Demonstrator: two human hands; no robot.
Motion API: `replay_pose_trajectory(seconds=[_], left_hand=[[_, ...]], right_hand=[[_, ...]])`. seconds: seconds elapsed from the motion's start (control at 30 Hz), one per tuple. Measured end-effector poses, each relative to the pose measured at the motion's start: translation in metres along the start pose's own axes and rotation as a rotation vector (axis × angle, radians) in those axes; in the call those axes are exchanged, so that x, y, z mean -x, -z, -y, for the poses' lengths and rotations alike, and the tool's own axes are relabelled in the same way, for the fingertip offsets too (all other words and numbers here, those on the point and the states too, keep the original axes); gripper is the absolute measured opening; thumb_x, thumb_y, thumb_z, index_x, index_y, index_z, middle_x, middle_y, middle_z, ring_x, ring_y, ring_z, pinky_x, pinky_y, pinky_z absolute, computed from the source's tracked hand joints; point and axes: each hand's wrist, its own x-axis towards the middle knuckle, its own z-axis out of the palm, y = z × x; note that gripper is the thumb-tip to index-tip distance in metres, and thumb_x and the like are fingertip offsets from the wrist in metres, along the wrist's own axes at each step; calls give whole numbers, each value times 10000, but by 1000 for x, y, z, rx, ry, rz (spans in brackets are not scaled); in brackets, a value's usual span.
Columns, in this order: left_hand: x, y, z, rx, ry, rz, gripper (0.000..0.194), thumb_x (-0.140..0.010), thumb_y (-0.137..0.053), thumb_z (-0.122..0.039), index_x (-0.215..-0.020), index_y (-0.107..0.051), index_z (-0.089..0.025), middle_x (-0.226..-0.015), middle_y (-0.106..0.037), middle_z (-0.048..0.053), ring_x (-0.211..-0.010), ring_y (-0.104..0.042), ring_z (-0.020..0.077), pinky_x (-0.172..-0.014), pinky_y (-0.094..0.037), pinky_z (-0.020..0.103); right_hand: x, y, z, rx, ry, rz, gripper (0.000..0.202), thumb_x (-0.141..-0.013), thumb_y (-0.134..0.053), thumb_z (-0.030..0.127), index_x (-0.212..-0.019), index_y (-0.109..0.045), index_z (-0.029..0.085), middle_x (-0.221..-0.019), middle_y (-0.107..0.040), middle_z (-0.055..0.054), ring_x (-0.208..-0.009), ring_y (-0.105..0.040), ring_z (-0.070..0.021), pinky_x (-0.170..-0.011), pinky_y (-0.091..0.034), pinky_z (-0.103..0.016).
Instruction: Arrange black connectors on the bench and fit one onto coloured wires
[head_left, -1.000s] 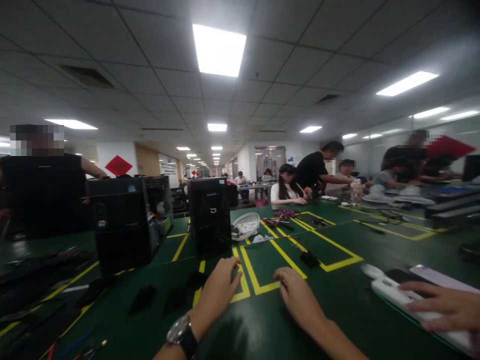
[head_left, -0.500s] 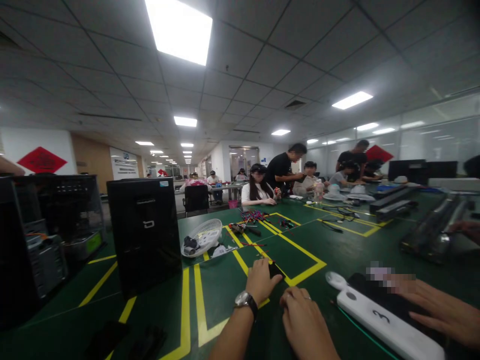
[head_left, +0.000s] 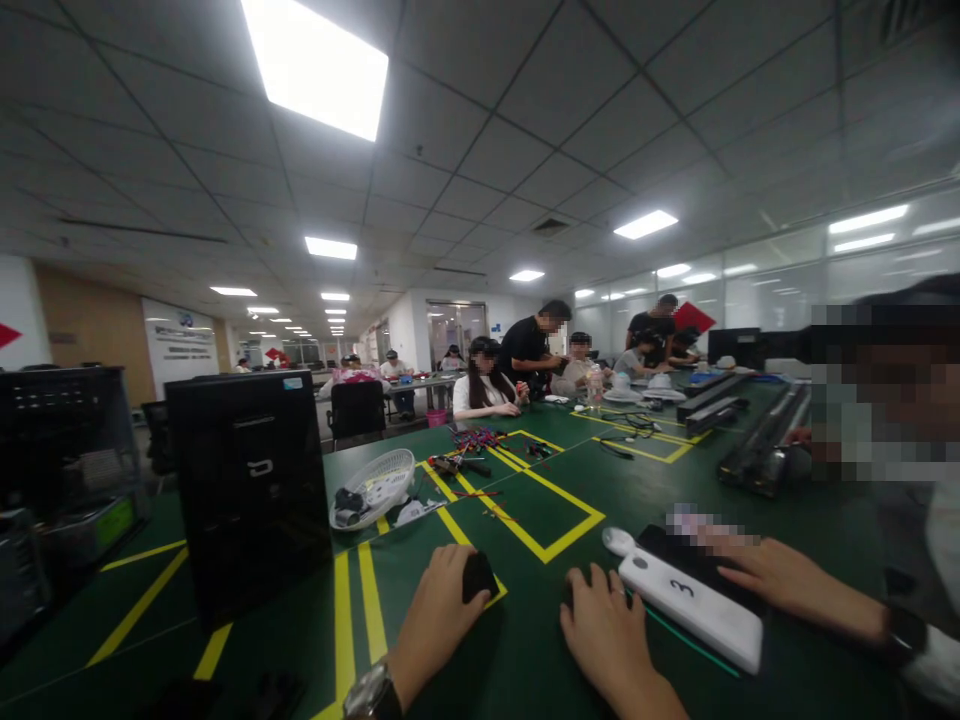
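My left hand (head_left: 442, 605), with a watch (head_left: 373, 690) on its wrist, is closed around a small black object (head_left: 478, 577) just above the green table. I cannot make out what kind of object it is. My right hand (head_left: 609, 632) is palm down on the table, its fingers slightly apart and a ring on one. Something dark shows by its index finger, too obscured to name. Beside this hand lies a white power strip (head_left: 690, 605) marked 3. Another person's hand (head_left: 757, 560) rests on a black object along the strip's far side.
A black computer case (head_left: 247, 490) stands at left. Behind my left hand lies a white fan grille (head_left: 375, 490) with parts in it. Screwdrivers and pliers (head_left: 476, 440) are heaped further back. Long dark rails (head_left: 765, 440) lie at right, near a co-worker. Yellow tape (head_left: 562, 540) marks the table.
My view has turned to the right. My left hand has moved left, away from my right hand, carrying the black object. The fingers of my right hand have spread.
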Motion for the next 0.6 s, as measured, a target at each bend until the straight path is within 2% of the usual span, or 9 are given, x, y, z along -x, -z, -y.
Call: replay_pose_trajectory(seconds=[0.13, 0.27, 0.33, 0.4, 0.43, 0.5, 0.6], left_hand=[[29, 28, -3, 30, 61, 1, 411, -703, -639, -306, -1096, -575, -203, -1091, -585, 77, -1055, -502, 249, -953, -351, 365], [63, 41, -16, 123, 150, 49, 441, -656, -649, -252, -1086, -569, -196, -1124, -582, 86, -1080, -510, 260, -965, -345, 366], [81, 42, -21, 227, 205, 77, 443, -601, -651, -178, -1033, -554, -194, -1025, -602, 62, -978, -557, 239, -871, -402, 330], [97, 41, -19, 384, 275, 81, 465, -564, -631, -122, -1004, -501, -195, -822, -584, 2, -765, -577, 188, -674, -427, 272], [104, 40, -16, 472, 321, 62, 487, -559, -624, -110, -1013, -473, -196, -742, -556, -28, -672, -560, 165, -595, -406, 252], [115, 41, -7, 642, 413, -16, 551, -562, -642, -114, -1071, -444, -190, -688, -548, -44, -594, -544, 149, -542, -389, 244], [130, 47, 4, 837, 500, -169, 607, -550, -739, -181, -1108, -500, -164, -795, -646, 36, -660, -601, 187, -602, -449, 283]], right_hand=[[7, 4, 5, -16, 33, -21, 385, -788, -435, 153, -1126, -619, 165, -1248, -567, -197, -1148, -511, -403, -848, -418, -565], [19, 9, 13, -79, 151, -24, 452, -766, -325, 7, -1037, -639, 185, -1159, -596, -140, -1032, -574, -289, -814, -467, -432], [22, 10, 15, -114, 226, -25, 500, -733, -295, -50, -995, -644, 193, -1107, -609, -103, -1002, -576, -226, -831, -466, -343], [24, 8, 16, -133, 261, -32, 515, -724, -286, -68, -1003, -640, 181, -1078, -612, -102, -995, -572, -211, -851, -459, -315], [24, 7, 15, -136, 262, -36, 506, -732, -297, -60, -1036, -633, 165, -1070, -612, -115, -997, -571, -223, -856, -460, -326], [23, 6, 13, -131, 248, -39, 452, -764, -335, -18, -1083, -623, 123, -1038, -615, -150, -991, -573, -263, -850, -465, -370], [23, 6, 9, -118, 243, -49, 370, -799, -382, 43, -1051, -645, 104, -1011, -617, -168, -965, -581, -283, -810, -474, -387]])
